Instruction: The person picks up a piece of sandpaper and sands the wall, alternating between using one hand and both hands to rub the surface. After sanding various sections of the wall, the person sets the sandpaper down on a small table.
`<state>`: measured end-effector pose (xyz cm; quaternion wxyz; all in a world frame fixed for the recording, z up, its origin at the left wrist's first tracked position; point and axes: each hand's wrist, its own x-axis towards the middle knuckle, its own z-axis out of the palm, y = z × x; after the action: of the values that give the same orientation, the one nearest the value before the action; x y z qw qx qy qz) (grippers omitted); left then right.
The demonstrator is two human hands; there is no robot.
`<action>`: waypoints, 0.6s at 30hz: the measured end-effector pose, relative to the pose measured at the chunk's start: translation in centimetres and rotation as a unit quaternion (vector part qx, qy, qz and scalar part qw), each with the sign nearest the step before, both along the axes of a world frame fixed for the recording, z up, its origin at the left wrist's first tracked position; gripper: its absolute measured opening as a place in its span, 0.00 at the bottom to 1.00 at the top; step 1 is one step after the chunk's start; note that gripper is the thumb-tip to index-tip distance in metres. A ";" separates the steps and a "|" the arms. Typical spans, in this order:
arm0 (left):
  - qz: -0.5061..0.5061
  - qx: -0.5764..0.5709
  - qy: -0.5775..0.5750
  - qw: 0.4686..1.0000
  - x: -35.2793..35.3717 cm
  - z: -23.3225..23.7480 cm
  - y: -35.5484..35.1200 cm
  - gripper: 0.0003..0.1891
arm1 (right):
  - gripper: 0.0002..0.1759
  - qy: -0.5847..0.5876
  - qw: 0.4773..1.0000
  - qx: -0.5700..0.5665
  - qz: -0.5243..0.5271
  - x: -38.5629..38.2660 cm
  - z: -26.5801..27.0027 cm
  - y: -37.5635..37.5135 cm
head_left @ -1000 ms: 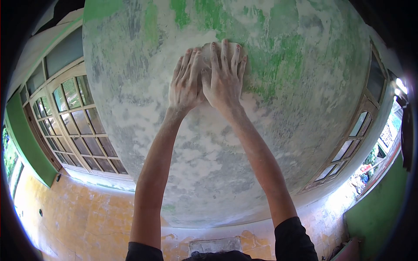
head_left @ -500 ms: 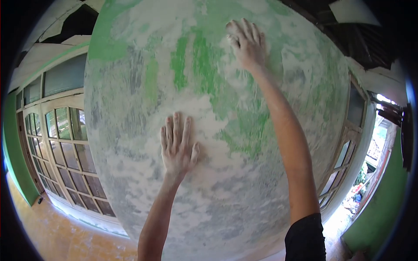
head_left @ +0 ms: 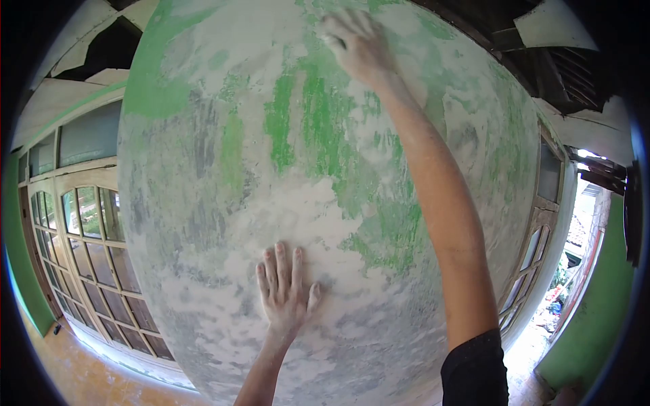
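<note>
My left hand (head_left: 286, 294) lies flat on a patchy wall (head_left: 271, 210) of white filler, grey and green paint. Its fingers are spread and dusted with white powder. Higher up and to the right, my right hand (head_left: 359, 47) is pressed against the same wall, arm stretched far upward and somewhat smeared by motion. Beside its thumb shows a small pale edge, with the palm side hidden; what it holds there I cannot tell. Green streaks (head_left: 318, 125) run down the wall below the right hand.
On the left stands a glazed wooden double door (head_left: 95, 237) above a dusty orange floor (head_left: 95, 365). Ceiling panels (head_left: 555, 27) hang broken at the upper right. A narrow window (head_left: 528, 264) and a bright opening (head_left: 562, 284) are on the right.
My right hand has moved up and to the left across the wall. The view has tilted upward, so the wall and my left hand appear lower.
</note>
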<state>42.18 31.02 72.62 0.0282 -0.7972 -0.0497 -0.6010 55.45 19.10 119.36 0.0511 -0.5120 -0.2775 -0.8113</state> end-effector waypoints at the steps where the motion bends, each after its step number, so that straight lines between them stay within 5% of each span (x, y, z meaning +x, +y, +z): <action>1: -0.005 0.002 -0.001 1.000 0.2 -0.3 -0.1 0.38 | 0.27 -0.048 0.996 -0.069 0.001 0.4 0.8 0.2; 4: 0.009 0.004 -0.003 1.000 0.2 -0.7 0.2 0.38 | 0.29 -0.042 0.991 -0.106 -0.076 2.5 4.4 -5.3; 6: -0.003 -0.005 -0.002 1.000 -0.1 -0.5 0.1 0.38 | 0.32 0.250 0.966 0.049 -0.042 11.4 11.3 -12.5; 7: -0.014 -0.015 0.000 1.000 -0.1 -0.5 0.1 0.38 | 0.31 0.126 0.981 0.098 -0.110 6.9 6.7 -12.5; 9: 0.007 -0.002 -0.020 1.000 0.5 -0.8 0.6 0.38 | 0.33 0.107 0.952 0.288 -0.010 9.1 8.6 -12.0; 12: 0.012 -0.006 -0.001 1.000 0.3 -0.9 0.3 0.37 | 0.32 0.184 0.961 0.133 -0.157 1.7 6.2 -6.9; 13: 0.006 -0.005 0.001 1.000 0.3 -1.0 0.3 0.37 | 0.29 0.008 0.988 0.142 -0.068 4.2 6.8 -4.3; 14: 0.014 -0.006 0.003 1.000 0.4 -1.1 0.3 0.37 | 0.27 -0.053 0.982 0.146 -0.107 2.7 5.8 -1.3; 17: 0.025 0.000 0.012 1.000 0.3 -1.3 0.4 0.36 | 0.27 -0.065 0.997 0.037 0.023 -1.6 3.6 1.4; 18: 0.039 0.007 0.008 0.999 0.3 -1.4 0.6 0.36 | 0.29 0.023 0.996 -0.060 0.059 -3.1 3.0 0.1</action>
<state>42.51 31.59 71.18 0.0576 -0.7994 -0.0760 -0.5932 52.39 19.22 122.33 0.0747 -0.5152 -0.3539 -0.7770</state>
